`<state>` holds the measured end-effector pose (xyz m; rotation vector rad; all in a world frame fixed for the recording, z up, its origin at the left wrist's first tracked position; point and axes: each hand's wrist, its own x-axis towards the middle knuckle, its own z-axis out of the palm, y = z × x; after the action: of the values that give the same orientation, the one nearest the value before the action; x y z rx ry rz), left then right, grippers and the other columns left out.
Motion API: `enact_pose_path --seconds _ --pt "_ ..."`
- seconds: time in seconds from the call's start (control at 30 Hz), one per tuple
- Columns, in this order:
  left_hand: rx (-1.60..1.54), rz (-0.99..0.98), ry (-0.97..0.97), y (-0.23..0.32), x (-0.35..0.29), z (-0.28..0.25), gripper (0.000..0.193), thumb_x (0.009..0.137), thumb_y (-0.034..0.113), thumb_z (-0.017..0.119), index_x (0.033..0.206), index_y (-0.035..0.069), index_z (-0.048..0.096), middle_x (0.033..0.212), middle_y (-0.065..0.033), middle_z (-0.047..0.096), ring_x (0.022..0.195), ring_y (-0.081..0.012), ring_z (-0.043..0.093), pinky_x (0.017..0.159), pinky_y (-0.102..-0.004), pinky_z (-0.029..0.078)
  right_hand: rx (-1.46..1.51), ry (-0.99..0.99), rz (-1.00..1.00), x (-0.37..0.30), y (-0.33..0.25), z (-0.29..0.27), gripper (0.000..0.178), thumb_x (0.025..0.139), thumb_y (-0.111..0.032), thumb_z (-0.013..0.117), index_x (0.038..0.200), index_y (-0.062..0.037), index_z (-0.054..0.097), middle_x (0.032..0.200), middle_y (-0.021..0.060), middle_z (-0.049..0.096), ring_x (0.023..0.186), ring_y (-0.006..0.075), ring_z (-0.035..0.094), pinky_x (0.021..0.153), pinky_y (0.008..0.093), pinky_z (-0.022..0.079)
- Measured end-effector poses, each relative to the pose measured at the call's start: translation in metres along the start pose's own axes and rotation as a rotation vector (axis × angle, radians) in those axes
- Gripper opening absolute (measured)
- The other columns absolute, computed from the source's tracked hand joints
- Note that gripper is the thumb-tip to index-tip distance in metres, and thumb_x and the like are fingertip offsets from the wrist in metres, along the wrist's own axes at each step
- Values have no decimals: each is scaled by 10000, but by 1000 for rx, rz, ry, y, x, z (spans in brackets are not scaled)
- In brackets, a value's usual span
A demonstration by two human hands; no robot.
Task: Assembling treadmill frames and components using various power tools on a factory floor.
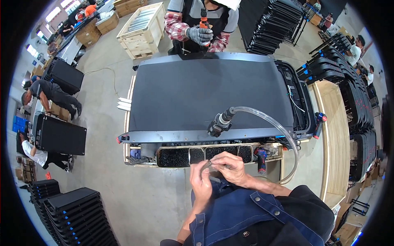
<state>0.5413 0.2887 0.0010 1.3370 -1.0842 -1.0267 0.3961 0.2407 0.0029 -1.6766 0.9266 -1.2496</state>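
My left hand [200,180] and my right hand [230,168] meet in front of my body, just over the front edge of the parts bins. Their fingers are closed together on a small greyish piece [207,165], mostly covered by the fingers. Beyond them lies a large treadmill deck [197,90] with a black belt and grey side rails. On its near side rests a black power tool [219,124] joined to a clear hose [271,119] that curves down to the right. The bins [173,157] below the near rail hold many small black fasteners.
Across the deck a co-worker's gloved hand [200,36] grips an orange and black driver [204,23]. A cordless drill [260,159] hangs right of the bins; another [319,124] is at the deck's right end. A wooden crate [333,139] stands right, stacked black frames [80,213] lower left.
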Motion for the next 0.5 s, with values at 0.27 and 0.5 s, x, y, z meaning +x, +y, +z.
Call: enact_pose_path --seconds 0.27,0.5 --pt "61 82 81 -11 20 -2 423 947 389 725 1069 -11 665 855 -46 573 779 -156 559 686 -303 460 -21 -27 -45 10 8 1 183 862 59 734 1038 19 708 1033 150 694 884 229 703 735 321 563" --pt "-523 -757 -81 -108 58 -5 232 916 307 741 886 104 633 749 56 505 636 -43 430 521 -211 328 -120 172 351 30 34 -36 522 791 -56 825 1278 -60 638 1202 87 663 1079 193 644 903 375 542"
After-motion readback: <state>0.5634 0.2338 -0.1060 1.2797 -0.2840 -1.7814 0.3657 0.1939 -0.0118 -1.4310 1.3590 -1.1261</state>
